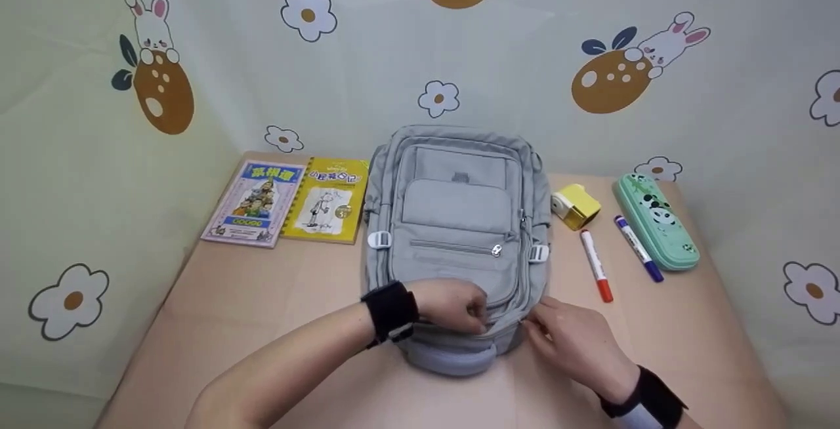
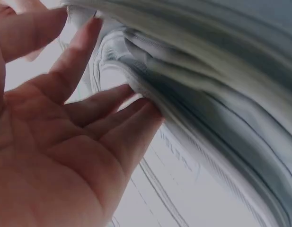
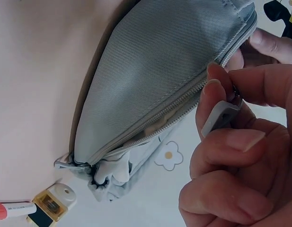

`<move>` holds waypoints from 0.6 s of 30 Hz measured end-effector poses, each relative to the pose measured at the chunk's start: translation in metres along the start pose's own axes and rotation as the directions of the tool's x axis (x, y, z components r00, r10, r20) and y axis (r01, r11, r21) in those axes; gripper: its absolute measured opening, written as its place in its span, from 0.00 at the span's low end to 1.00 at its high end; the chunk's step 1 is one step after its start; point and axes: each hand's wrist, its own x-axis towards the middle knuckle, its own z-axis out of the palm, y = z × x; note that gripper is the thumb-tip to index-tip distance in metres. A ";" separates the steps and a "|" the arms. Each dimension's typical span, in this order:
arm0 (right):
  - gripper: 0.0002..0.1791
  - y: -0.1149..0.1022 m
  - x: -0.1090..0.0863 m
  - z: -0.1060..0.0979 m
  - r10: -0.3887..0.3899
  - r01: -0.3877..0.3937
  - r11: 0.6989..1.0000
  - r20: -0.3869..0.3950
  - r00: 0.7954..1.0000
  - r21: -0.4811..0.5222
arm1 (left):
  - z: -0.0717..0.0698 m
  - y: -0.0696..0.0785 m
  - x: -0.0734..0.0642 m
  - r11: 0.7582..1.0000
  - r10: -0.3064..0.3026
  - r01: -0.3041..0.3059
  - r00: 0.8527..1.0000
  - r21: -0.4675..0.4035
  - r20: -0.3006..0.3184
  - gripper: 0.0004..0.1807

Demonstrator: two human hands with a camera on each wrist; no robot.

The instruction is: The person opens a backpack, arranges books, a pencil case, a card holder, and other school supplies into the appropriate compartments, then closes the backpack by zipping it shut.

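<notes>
Backpack (image 1: 459, 203): grey, lying on the table (image 1: 262, 285), partly beneath the left hand and extending forward of both hands.
Pink book (image 1: 252, 206) and yellow book (image 1: 328, 199): side by side, forward and left of the left hand.
Left hand (image 1: 449, 304): thumb and fingers pinching the backpack's near, zipped edge.
Zipper (image 3: 195, 89): between the hands, partly parted.
Right hand (image 1: 577, 340): narrow grip, pinching the grey pull (image 3: 221, 118).
Yellow box-shaped item (image 1: 577, 206) and red marker (image 1: 596, 265): forward of the right hand.
Blue marker (image 1: 638, 248) and green case (image 1: 656, 219): forward and right of it, panda print showing.
</notes>
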 end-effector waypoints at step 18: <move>0.06 -0.011 -0.007 -0.001 0.118 -0.120 0.992 0.073 0.990 0.031 | 0.013 -0.015 -0.017 0.996 -0.003 0.014 0.991 0.082 -0.132 0.02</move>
